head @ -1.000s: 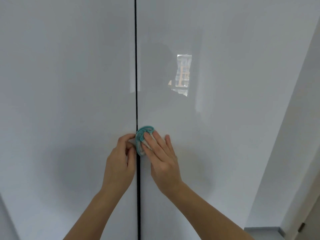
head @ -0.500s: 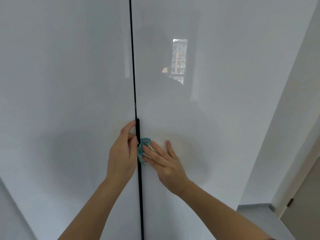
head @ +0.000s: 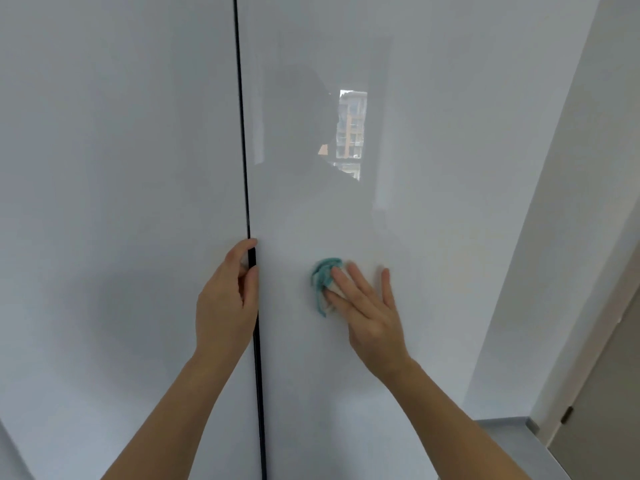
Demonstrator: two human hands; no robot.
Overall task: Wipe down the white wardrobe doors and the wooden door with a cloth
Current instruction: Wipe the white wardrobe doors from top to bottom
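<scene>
Two glossy white wardrobe doors fill the view, the left door [head: 114, 202] and the right door [head: 450, 237], split by a dark vertical gap [head: 242, 133]. My left hand [head: 227, 303] curls its fingertips into that gap, hooked round the edge of the right door. My right hand [head: 370, 313] lies flat with fingers spread and presses a small teal and white cloth [head: 323, 277] against the right door, a little to the right of the gap. Part of the cloth is hidden under my fingers.
A pale wall [head: 561, 237] runs along the right side. At the lower right stands a beige door [head: 609, 410] with a small hinge [head: 567, 414], and a grey ledge [head: 502, 427] sits beside it. A window reflection [head: 350, 133] shines on the right door.
My right hand has slid the cloth to the right, away from the gap. My left hand stays at the gap with its fingers hooked on the door edge.
</scene>
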